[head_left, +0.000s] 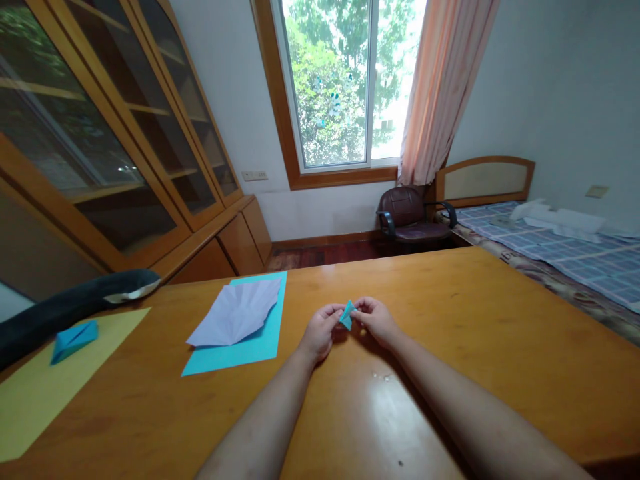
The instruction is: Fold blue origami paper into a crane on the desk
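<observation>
Both hands pinching a small folded teal paper above the wooden table.

Left to right: blue folded piece on yellow sheet; pleated white paper on a teal sheet; left hand, fingertips pressed on the small folded teal paper, held mid-table just above the surface; right hand pinching its other edge. Chair and bed behind.
</observation>
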A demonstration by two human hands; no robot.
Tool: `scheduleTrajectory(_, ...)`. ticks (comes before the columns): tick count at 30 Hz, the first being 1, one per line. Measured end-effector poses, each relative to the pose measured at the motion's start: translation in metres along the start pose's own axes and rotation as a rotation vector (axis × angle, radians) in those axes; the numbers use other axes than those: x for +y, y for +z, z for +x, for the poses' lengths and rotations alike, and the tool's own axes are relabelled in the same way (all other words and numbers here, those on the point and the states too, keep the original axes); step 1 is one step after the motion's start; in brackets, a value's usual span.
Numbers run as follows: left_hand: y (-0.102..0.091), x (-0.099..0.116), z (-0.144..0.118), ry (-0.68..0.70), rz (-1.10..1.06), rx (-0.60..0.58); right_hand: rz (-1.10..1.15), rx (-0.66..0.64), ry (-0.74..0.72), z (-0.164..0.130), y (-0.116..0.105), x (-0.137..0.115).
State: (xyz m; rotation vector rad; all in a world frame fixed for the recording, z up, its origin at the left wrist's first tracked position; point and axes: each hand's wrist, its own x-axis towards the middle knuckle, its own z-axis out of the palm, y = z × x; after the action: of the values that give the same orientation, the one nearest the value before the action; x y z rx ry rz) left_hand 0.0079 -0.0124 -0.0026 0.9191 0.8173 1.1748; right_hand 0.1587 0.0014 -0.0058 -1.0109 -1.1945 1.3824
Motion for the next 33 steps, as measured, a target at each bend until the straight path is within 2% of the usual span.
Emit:
scheduleTrajectory(19, -0.0005, -0.0018, -0.0014, -0.024, -0.008, -0.080, 0.094, -0.048, 0.030, -0.0019, -0.0001, -0.0002)
scheduleTrajectory(27, -0.0027, -0.0023, 0.0006, 0.049, 0.137, -0.048, 0.072, -0.032, 0.045, -0.0008, -0.0003, 0.0022)
scheduleTrajectory(33, 0.0001, -0.0009, 0.0019, 0.054, 0.187, -0.013, 0.061, -0.024, 0.029, 0.0013, -0.0012, 0.0061)
